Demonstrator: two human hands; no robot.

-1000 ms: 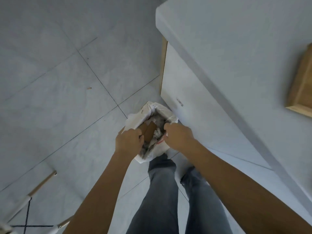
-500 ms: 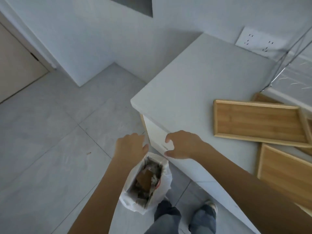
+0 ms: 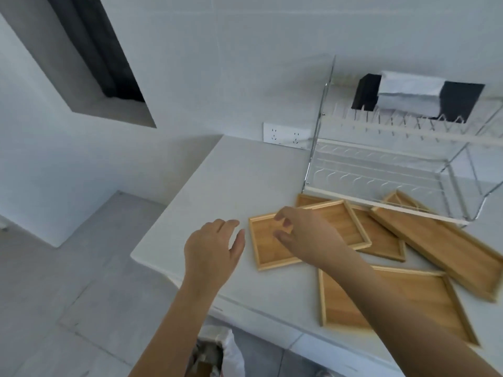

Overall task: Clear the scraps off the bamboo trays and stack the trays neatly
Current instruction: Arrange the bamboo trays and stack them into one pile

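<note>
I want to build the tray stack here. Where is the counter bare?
Bare: the counter stretch between the wall socket, its left edge and the nearest tray. Crowded: right side, overlapping trays below the dish rack.

Left hand (image 3: 211, 250): bare forearm extended forward, palm down, fingers loosely spread, empty. Right hand (image 3: 304, 235): forearm reaching forward-left, fingers curled apart, thumb below, gripping nothing.

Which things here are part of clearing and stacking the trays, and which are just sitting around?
Part of the job:
bamboo trays, scattered and overlapping on the counter
white scrap bag on the floor
left hand and right hand, both open and empty

Just there:
wire dish rack
wall socket
</note>
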